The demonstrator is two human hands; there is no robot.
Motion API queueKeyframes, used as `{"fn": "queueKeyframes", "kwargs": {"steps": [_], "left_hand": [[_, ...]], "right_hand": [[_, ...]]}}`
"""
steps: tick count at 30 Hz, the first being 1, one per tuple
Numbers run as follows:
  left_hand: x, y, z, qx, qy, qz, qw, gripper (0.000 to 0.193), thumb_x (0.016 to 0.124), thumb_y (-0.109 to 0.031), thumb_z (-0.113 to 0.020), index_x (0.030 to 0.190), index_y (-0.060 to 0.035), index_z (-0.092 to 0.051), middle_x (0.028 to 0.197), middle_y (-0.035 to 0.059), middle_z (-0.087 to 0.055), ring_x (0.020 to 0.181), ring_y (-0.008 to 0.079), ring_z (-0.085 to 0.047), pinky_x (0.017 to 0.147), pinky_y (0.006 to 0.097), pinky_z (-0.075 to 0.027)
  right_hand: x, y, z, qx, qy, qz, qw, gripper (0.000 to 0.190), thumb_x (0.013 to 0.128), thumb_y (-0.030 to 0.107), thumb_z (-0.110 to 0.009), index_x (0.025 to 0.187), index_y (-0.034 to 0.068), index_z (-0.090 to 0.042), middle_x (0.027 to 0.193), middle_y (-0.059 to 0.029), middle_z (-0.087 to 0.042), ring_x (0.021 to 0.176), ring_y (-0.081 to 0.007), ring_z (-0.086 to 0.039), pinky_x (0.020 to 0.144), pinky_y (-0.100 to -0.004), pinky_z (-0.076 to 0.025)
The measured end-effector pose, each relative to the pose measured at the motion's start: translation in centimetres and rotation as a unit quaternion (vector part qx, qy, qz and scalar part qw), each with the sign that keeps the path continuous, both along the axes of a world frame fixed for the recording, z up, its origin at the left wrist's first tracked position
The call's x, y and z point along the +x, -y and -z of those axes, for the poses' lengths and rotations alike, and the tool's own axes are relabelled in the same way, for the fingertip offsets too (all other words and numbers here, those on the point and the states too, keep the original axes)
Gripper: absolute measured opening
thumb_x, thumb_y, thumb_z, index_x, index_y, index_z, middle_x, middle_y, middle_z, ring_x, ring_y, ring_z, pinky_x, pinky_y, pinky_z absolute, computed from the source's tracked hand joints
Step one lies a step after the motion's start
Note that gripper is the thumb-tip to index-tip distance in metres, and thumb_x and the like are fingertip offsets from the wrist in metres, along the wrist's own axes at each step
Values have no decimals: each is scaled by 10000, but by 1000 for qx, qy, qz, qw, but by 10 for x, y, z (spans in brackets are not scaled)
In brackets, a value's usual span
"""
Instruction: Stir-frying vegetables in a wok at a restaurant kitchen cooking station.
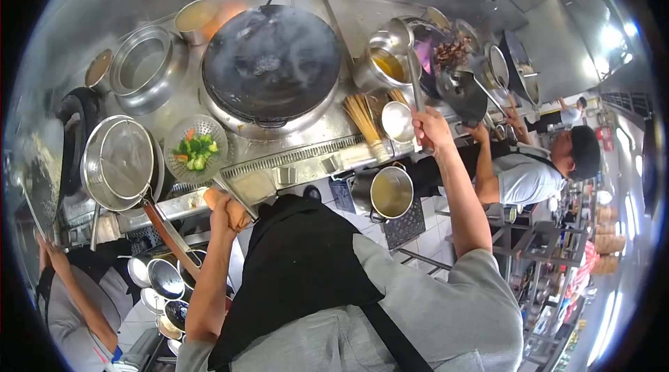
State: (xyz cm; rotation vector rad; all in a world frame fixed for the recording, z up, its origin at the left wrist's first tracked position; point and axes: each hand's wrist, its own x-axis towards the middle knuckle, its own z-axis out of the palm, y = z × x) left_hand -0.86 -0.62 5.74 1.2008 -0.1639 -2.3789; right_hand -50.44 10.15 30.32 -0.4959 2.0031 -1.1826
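Note:
A large black wok [272, 61] gives off smoke or steam on the stove ring before me. My right hand [433, 129] grips the handle of a metal ladle [401, 36], whose bowl is raised beside a steel pot of yellow liquid [388, 65]. Down at the left, my left hand [227, 210] is closed around a tan cloth [238, 215] near the handle end of a perforated skimmer [172, 163]. Broccoli and orange pieces [196, 150] lie in the skimmer. Whether the hand also holds the skimmer's handle is hard to tell.
Flames rise behind the wok by a metal pot [196, 19]. A wire strainer [125, 160] rests over a pot at left. A bamboo brush [366, 124] and a metal bowl [398, 121] stand near my right hand. Co-workers [528, 173] work on both sides; one tosses food over a wok [462, 95].

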Motion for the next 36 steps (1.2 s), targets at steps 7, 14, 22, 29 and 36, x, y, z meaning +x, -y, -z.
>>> {"fn": "queueKeyframes", "kwargs": {"steps": [7,14,22,29,36], "left_hand": [[-24,-4,11,78,21,-56,995,294,829,-341,-614,937,-78,-542,733,70,-559,589,274,-559,460,408,-464],[-26,-19,-24,20,-33,-101,994,302,814,-312,-640,991,-95,-529,835,66,-571,757,232,-576,673,389,-502],[7,-52,-55,-100,96,-64,988,433,772,-308,-677,1071,-33,-526,843,66,-585,695,199,-587,603,313,-500],[3,-75,-159,-195,219,27,956,480,737,-253,-720,1116,-12,-553,883,71,-612,735,172,-604,661,307,-502],[-108,5,-191,-446,427,136,775,560,709,-289,-729,1180,-35,-565,993,161,-640,903,243,-622,809,367,-487]], "right_hand": [[-27,-9,41,10,74,46,996,154,836,128,-564,705,78,-500,551,4,-477,396,-96,-434,351,-263,-383],[-46,-30,49,-154,348,96,920,78,916,104,-514,937,34,-486,628,51,-426,429,-39,-375,376,-207,-329],[3,-41,6,-265,441,19,857,133,927,97,-481,1024,14,-520,614,58,-394,370,-21,-342,301,-188,-303],[41,-3,16,-104,359,-95,923,205,905,107,-490,1090,17,-482,654,36,-397,372,-34,-329,293,-203,-298],[84,62,53,-61,344,-221,911,189,874,67,-511,1052,21,-468,666,3,-447,405,-67,-390,336,-239,-353]]}}
